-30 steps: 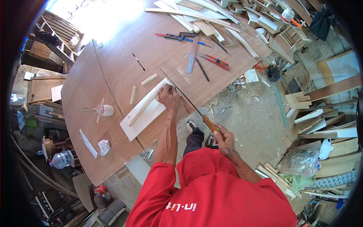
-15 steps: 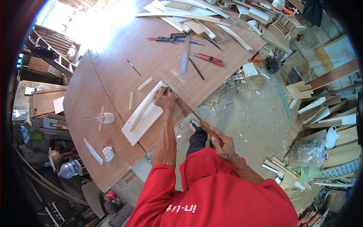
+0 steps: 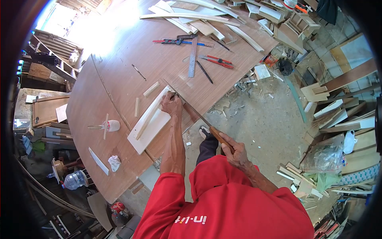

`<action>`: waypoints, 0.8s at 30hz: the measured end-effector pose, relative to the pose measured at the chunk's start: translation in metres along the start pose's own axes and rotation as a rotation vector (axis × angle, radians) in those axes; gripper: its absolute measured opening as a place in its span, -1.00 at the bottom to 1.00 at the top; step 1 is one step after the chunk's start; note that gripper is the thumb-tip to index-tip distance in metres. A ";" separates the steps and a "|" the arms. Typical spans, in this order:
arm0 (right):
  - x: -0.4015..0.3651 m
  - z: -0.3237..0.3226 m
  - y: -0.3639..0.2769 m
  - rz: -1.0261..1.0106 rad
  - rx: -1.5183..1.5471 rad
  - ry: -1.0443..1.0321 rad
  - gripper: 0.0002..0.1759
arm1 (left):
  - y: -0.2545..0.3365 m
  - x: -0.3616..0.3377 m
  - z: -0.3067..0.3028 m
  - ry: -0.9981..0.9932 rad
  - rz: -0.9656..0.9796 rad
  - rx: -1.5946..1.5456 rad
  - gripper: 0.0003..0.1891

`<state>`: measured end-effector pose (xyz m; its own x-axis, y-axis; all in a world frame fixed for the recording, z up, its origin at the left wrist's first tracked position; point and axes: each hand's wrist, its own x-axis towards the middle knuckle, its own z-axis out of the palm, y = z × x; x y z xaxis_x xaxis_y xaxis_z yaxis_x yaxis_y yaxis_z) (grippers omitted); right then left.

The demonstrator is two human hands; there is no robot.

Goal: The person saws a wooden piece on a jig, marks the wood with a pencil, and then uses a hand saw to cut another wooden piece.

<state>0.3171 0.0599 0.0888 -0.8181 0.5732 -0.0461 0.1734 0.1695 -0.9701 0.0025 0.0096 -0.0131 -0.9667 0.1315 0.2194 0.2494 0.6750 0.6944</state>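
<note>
My left hand [image 3: 172,104] presses with bent fingers on the upper end of a pale wooden board [image 3: 153,126] and the narrow curved strip [image 3: 146,121] lying along it. My right hand [image 3: 234,152] is wrapped round the wooden handle [image 3: 218,135] of a long thin blade tool [image 3: 193,108]. The blade runs up and left over the table edge, its far part just right of my left hand beside the board's end. Two short wood sticks [image 3: 151,89] lie beyond the board.
On the brown table [image 3: 119,79] lie a metal square [image 3: 192,57], red pliers-like cutters [image 3: 219,61], a dark pencil [image 3: 204,72], a white cup [image 3: 114,126] and crumpled paper [image 3: 114,163]. Long wood strips [image 3: 187,16] are piled at the back. Scraps [image 3: 342,115] stand right.
The whole view has shifted slightly. Both hands keep about the same places, the left on the board's end and the right on the tool's handle.
</note>
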 end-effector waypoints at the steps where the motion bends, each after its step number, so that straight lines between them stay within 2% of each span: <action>1: -0.001 -0.001 0.001 -0.001 0.000 0.001 -0.56 | -0.001 0.000 0.001 0.000 0.001 -0.001 -0.88; 4: -0.001 -0.003 0.001 0.005 0.041 0.000 -0.56 | -0.003 0.002 0.000 -0.033 0.000 -0.020 -0.88; 6: 0.002 -0.006 -0.001 0.132 0.003 -0.060 -0.55 | -0.001 0.001 -0.001 -0.055 -0.045 -0.008 -0.89; 7: 0.001 -0.006 -0.001 0.133 0.003 -0.061 -0.55 | -0.004 0.001 0.001 -0.056 -0.047 -0.007 -0.89; 9: 0.003 -0.004 0.002 0.017 0.011 0.002 -0.56 | -0.010 0.004 0.006 -0.055 -0.012 -0.042 -0.90; 13: 0.003 -0.006 0.007 0.012 0.039 0.016 -0.57 | -0.004 0.003 0.003 -0.059 -0.058 -0.055 -0.91; 18: 0.004 -0.012 0.011 0.170 0.118 -0.054 -0.58 | -0.010 0.005 0.006 -0.069 -0.069 -0.079 -0.93; 22: 0.004 -0.013 0.007 0.012 0.117 0.027 -0.60 | -0.002 0.004 0.003 -0.073 -0.103 -0.053 -0.94; 24: 0.005 -0.017 0.002 0.167 0.197 0.008 -0.60 | 0.005 0.004 -0.001 -0.087 -0.122 -0.019 -0.94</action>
<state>0.3226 0.0765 0.0904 -0.7825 0.5869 -0.2082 0.1949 -0.0868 -0.9770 0.0002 0.0127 -0.0087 -0.9910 0.1124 0.0732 0.1302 0.6759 0.7254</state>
